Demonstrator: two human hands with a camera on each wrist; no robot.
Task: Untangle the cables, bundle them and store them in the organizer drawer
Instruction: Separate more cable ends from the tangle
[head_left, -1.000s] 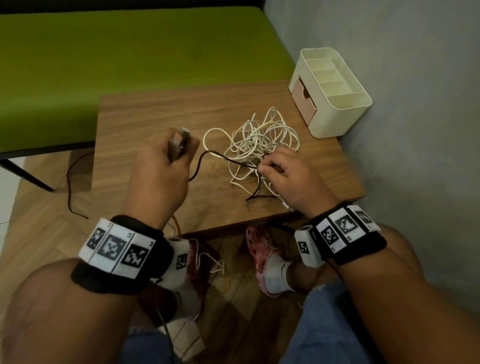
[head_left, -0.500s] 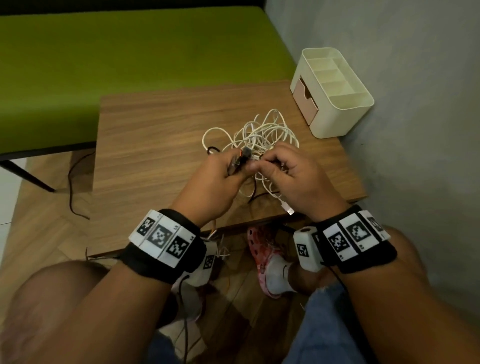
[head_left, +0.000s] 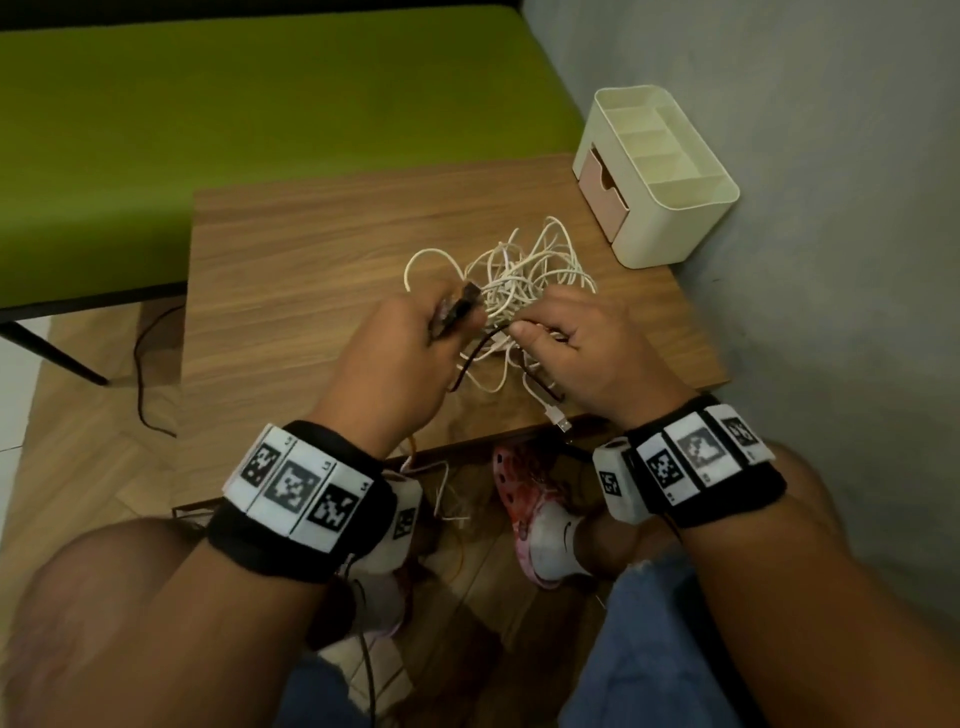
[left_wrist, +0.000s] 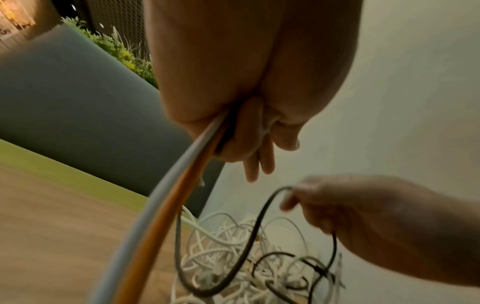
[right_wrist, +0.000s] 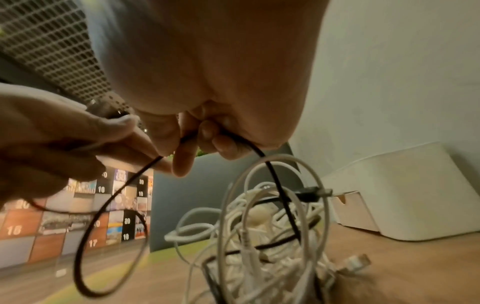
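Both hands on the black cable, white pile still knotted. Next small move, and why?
Probably the right hand feeds the thin black cable up out of the tangled white cable pile while the left hand holds its plug end. It's still threaded through white loops.

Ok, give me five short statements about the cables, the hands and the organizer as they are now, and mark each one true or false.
1. The right hand pinches the black cable. True.
2. The white cables are already coiled into a neat bundle. False: they lie in a loose tangle on the wooden table.
3. The organizer stands at the table's far right corner, next to the wall. True.
4. The pink drawer holds a bundled cable. False: no cable is in or at the drawer; its inside cannot be seen.
5. The left hand lies flat and open on the table. False: it is raised, its fingers curled round a cable end.
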